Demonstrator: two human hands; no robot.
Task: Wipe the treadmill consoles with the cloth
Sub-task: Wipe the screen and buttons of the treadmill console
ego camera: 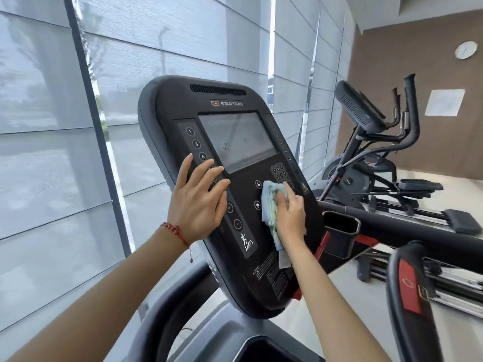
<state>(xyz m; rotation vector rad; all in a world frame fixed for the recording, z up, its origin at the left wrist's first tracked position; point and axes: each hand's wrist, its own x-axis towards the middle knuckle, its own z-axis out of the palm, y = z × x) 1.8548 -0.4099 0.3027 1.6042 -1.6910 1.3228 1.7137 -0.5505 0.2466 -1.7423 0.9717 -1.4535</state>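
Note:
A black Star Trac treadmill console (pixel 183 105) fills the middle of the view, with a dark screen (pixel 236 139) and button strips down both sides. My left hand (pixel 196 199) lies flat and open against the left button strip and the console's left edge. My right hand (pixel 290 212) presses a light blue cloth (pixel 270 202) onto the lower middle of the panel, just below the small number keypad (pixel 281 173). The cloth's lower end hangs out under my wrist.
A black cup holder (pixel 339 226) and a thick black handrail (pixel 407 228) run to the right of the console. A red-marked handle (pixel 410 291) stands at the lower right. An elliptical machine (pixel 371 142) sits behind. Window blinds (pixel 52 126) cover the left.

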